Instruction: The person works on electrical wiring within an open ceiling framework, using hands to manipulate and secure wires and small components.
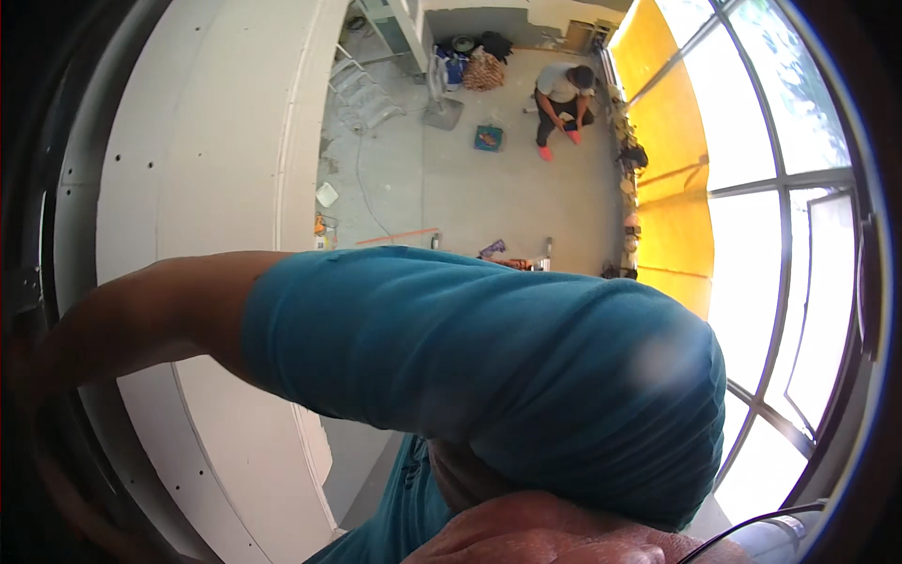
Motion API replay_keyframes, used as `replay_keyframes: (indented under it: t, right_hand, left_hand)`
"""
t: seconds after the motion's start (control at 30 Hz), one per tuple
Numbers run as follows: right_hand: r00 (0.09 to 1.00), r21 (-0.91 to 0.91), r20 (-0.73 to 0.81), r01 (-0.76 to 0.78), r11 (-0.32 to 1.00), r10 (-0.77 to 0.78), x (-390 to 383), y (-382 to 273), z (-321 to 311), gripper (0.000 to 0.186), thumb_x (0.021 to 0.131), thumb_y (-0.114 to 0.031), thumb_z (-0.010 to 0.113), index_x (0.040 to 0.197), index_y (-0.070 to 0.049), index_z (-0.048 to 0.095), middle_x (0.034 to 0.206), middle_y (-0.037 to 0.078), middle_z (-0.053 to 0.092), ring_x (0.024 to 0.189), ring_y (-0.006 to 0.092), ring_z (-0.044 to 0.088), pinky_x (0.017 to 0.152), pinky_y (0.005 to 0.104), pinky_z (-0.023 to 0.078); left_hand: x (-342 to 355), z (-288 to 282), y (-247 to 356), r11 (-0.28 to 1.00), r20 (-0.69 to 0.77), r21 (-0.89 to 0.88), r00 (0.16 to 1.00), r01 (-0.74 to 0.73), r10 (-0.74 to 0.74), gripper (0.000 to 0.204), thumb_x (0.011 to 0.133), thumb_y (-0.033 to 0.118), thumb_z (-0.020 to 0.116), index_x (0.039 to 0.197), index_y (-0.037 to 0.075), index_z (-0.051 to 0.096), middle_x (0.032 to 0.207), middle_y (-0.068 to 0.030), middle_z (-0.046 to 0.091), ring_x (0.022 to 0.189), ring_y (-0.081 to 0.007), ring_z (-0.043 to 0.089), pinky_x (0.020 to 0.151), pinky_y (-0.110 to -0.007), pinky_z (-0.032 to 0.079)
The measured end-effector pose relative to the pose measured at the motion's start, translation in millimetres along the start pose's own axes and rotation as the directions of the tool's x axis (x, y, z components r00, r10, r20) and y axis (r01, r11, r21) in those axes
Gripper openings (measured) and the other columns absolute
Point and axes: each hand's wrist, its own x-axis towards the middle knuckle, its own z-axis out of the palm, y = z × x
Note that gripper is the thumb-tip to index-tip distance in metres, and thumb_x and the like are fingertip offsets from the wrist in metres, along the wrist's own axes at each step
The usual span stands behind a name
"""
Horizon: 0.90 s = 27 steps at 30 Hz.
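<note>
Because the right arm (451, 348) swings across the whole view from the lower right, its teal sleeve (526, 376) fills most of the picture. The bare forearm (160, 320) runs on leftward into the dark rim, so the right hand is lost there, and whether its fingers are spread, closed or gripping something cannot be told. The left hand does not show at all. Just behind the forearm stands a pale plasterboard panel (188, 141), dotted with rows of small screw heads. The arm lies close along its face, most likely because the reach is toward the board's far left edge. Beyond the panel's right edge the concrete floor (489, 197) lies well below, which suggests the wearer stands on something raised. Scattered tools (512, 258) lie near the foot of the view. Farther off are a thin cable (362, 188) and a green tray (488, 137), and another person (561, 99) sits against the far side. At right, yellow sheeting (662, 141) hangs beside the tall window (780, 235), probably to cut glare.
</note>
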Motion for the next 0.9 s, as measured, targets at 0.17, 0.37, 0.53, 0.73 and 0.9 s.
replay_keyframes:
  t: [0.17, 0.37, 0.53, 0.73, 0.9]
  right_hand:
    - [0.999, -0.057, -0.014, -0.047, 0.997, 0.046, -26.7, -1.2, -21.6, 0.018, 0.096, -0.016, 0.062, 0.112, -0.009, 0.068, 0.098, 0.005, 0.071, 0.085, 0.0216, 0.065, 0.077, 0.0347, 0.053]
    - [0.997, -0.082, -0.001, -0.075, 0.994, 0.075, -43.2, -2.1, -34.5, 0.018, 0.097, -0.016, 0.061, 0.112, -0.009, 0.068, 0.099, 0.005, 0.071, 0.086, 0.0212, 0.065, 0.078, 0.035, 0.053]
    - [0.997, -0.107, 0.0, -0.083, 0.991, 0.083, -49.0, -6.2, -43.2, 0.019, 0.097, -0.017, 0.061, 0.113, -0.009, 0.068, 0.1, 0.005, 0.071, 0.087, 0.0208, 0.065, 0.079, 0.0351, 0.053]
    - [0.997, -0.119, 0.018, -0.074, 0.99, 0.077, -50.7, -3.4, -45.7, 0.02, 0.097, -0.018, 0.061, 0.113, -0.009, 0.068, 0.1, 0.005, 0.072, 0.087, 0.0204, 0.065, 0.08, 0.0354, 0.053]
    - [0.996, -0.139, 0.072, -0.044, 0.989, 0.054, -60.8, -7.0, -34.6, 0.02, 0.097, -0.018, 0.061, 0.114, -0.009, 0.068, 0.101, 0.005, 0.072, 0.088, 0.02, 0.065, 0.08, 0.0356, 0.053]
  left_hand:
    - [3.1, 6.0, 1.8, 1.0, 0.009, -0.002, 1.0, -0.023, 0.023, 0.025, 0.1, 0.015, 0.055, 0.117, -0.002, 0.063, 0.119, -0.0132, 0.064, 0.109, -0.0239, 0.063, 0.093, -0.035, 0.051]
    - [-10.0, 5.0, -3.3, 1.0, 0.01, -0.002, 1.0, -0.02, 0.02, 0.024, 0.1, 0.014, 0.054, 0.116, -0.003, 0.062, 0.117, -0.0131, 0.064, 0.108, -0.0239, 0.062, 0.093, -0.035, 0.051]
    - [-9.5, 2.2, 0.4, 0.999, 0.007, -0.005, 0.999, -0.039, 0.039, 0.023, 0.1, 0.014, 0.054, 0.115, -0.003, 0.062, 0.116, -0.0131, 0.063, 0.107, -0.0239, 0.062, 0.093, -0.035, 0.05]
    - [-8.5, 3.4, 2.9, 0.998, -0.004, 0.002, 0.998, -0.063, 0.063, 0.023, 0.1, 0.013, 0.054, 0.114, -0.003, 0.062, 0.114, -0.013, 0.063, 0.106, -0.024, 0.062, 0.093, -0.035, 0.05]
    - [-51.7, -23.7, 11.1, 0.994, -0.058, 0.058, 0.994, -0.09, 0.093, 0.022, 0.1, 0.013, 0.054, 0.114, -0.003, 0.062, 0.113, -0.013, 0.063, 0.105, -0.024, 0.061, 0.093, -0.035, 0.049]
